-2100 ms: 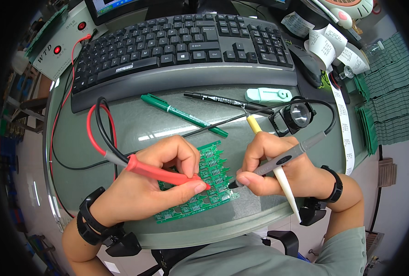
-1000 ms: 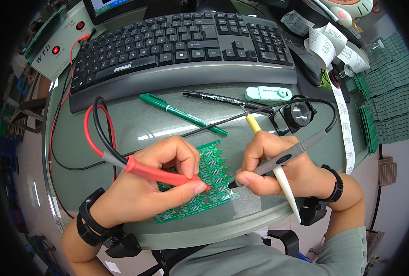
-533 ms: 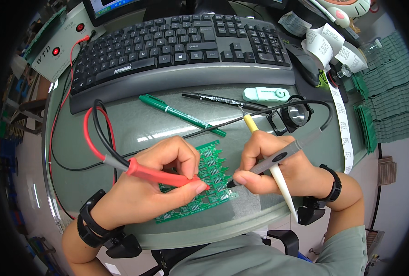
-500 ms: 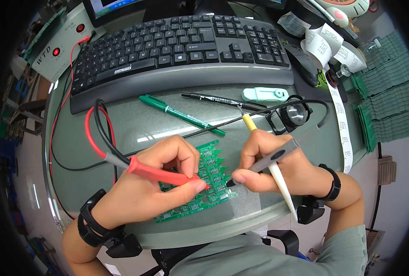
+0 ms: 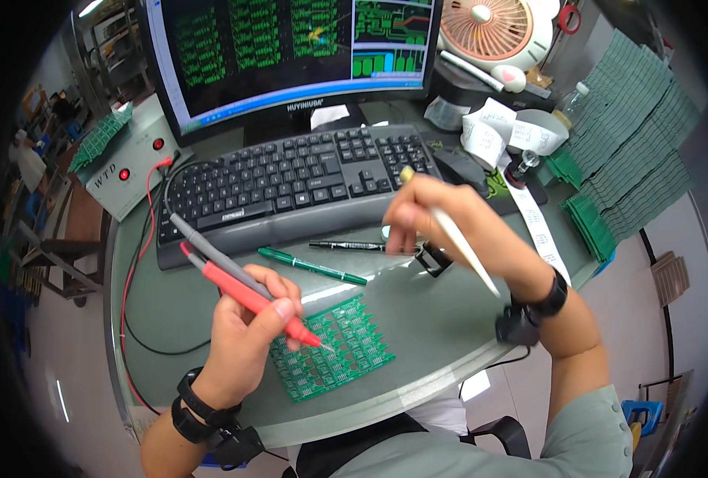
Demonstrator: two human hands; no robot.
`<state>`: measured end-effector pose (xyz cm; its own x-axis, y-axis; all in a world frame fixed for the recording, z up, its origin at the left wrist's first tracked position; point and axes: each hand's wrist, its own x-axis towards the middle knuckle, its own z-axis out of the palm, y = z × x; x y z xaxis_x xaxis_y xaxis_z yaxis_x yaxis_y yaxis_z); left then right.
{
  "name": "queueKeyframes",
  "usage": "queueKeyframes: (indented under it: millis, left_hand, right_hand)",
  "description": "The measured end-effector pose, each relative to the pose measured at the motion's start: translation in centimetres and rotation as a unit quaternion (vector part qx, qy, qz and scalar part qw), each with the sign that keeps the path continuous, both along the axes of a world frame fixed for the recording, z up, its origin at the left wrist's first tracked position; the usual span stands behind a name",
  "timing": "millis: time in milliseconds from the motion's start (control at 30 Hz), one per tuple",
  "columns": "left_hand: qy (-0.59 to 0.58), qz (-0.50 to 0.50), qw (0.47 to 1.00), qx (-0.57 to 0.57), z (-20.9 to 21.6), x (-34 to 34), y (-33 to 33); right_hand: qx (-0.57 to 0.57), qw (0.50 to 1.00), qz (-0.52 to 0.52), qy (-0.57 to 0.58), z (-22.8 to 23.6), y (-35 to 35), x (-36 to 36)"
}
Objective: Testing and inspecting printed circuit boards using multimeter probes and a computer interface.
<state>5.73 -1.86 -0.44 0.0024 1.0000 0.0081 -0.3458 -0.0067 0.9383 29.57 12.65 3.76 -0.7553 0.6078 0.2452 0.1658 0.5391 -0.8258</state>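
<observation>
My left hand [image 5: 242, 342] is closed round a red test probe [image 5: 250, 296] and a grey test probe [image 5: 222, 259] lying side by side. The red probe's thin metal tip points down over a panel of green circuit boards [image 5: 342, 350] on the desk; whether it touches cannot be told. My right hand [image 5: 449, 219], smeared by motion, is raised near the keyboard's front edge. Through its grip runs a slim white stick-shaped tool [image 5: 461, 251] with a yellow end; its far tip is hidden. Below the fingers, a black-framed loupe [image 5: 434, 260] is partly covered.
A green pen [image 5: 312, 265] and a black marker [image 5: 346, 246] lie before the black keyboard [image 5: 290, 179]. Behind stand a monitor [image 5: 306, 103] and a fan [image 5: 489, 32]. A box with red sockets [image 5: 135, 163] is at left; paper strips [image 5: 541, 231] and stacked green boards [image 5: 633, 131] are at right.
The grey probe has passed from my right hand to my left, beside the red one. My right hand has risen toward the keyboard with the white tool. The view has tilted up, showing the monitor.
</observation>
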Motion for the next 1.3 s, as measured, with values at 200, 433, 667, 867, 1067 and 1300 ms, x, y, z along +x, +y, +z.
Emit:
queueKeyframes:
  millis: [200, 433, 667, 867, 1067, 1300]
  left_hand:
    - [-0.027, 0.062, 0.997, 0.032, -0.1, -0.3, 0.3]
    - [0.003, 0.083, 0.996, 0.030, -0.8, -1.5, 0.4]
    - [0.130, 0.031, 0.990, 0.039, -2.1, -2.2, 0.6]
    - [0.363, 0.021, 0.931, 0.036, -0.8, -3.5, -0.8]
    - [0.621, 0.084, 0.778, 0.046, -1.6, -6.1, -3.0]
    - [0.606, -0.027, 0.782, 0.139, 4.7, -0.9, -7.5]
  right_hand:
    - [0.263, 0.943, -0.080, -0.190, -2.7, 6.0, 0.7]
    - [0.267, 0.948, -0.011, -0.172, -0.9, 2.5, 0.4]
    - [0.357, 0.914, 0.154, -0.115, -4.3, -8.6, -0.6]
    - [0.389, 0.888, 0.160, -0.186, -3.0, -14.5, 1.9]
    - [0.481, 0.855, 0.128, -0.147, -5.3, -16.2, 4.3]
    - [0.500, 0.865, 0.021, -0.044, -2.7, -15.0, 4.1]
